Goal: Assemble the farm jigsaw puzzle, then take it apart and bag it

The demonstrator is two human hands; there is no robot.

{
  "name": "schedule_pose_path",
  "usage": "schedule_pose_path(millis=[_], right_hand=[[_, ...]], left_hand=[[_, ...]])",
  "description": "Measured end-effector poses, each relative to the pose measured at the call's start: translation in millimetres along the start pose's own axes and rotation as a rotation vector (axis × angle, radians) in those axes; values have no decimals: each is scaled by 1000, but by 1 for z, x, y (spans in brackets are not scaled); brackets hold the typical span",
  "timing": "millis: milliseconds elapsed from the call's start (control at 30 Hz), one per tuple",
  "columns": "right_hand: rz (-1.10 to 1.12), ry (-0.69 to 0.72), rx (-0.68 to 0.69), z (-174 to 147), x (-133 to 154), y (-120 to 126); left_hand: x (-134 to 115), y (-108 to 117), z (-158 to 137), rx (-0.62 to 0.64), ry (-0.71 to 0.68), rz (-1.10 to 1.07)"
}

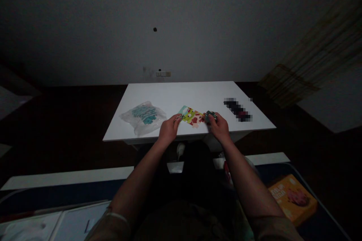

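A brightly coloured picture [194, 116], with green, yellow and brown-red patches and an uneven lower edge like a partly joined jigsaw puzzle, lies near the front of the white table. At its left edge, my left hand [169, 130] is closed in a pinch on a small thin piece, mostly hidden by the fingers. My right hand [220, 127] grips a small bunch of dark green puzzle pieces [210, 116] just right of the picture. To the left, a clear plastic bag [143, 118] with teal pieces inside rests on the table.
The white table [181, 92] stands before a grey wall. A blurred-out dark object [238, 110] lies at its right. Beside me are an orange box [294, 199] at lower right and a white open box or folder [79, 220] at lower left. A curtain [299, 67] hangs at right.
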State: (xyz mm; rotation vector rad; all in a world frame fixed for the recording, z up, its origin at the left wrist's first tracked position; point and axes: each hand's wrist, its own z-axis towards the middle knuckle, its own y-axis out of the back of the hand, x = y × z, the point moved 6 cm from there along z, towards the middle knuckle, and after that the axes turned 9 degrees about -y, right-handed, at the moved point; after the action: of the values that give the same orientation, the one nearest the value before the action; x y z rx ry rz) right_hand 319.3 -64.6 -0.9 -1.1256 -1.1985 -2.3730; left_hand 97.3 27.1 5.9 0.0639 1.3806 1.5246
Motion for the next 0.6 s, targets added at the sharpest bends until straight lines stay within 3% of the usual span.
schedule_pose_path(millis=[167, 367, 600], right_hand=[[-82, 25, -106, 4, -15, 18], [-304, 240, 115, -8, -25, 9], [-343, 287, 183, -25, -26, 7]], left_hand=[[7, 16, -5, -120, 20, 6], [6, 4, -27, 141, -275, 243], [8, -2, -37, 226, -306, 305]])
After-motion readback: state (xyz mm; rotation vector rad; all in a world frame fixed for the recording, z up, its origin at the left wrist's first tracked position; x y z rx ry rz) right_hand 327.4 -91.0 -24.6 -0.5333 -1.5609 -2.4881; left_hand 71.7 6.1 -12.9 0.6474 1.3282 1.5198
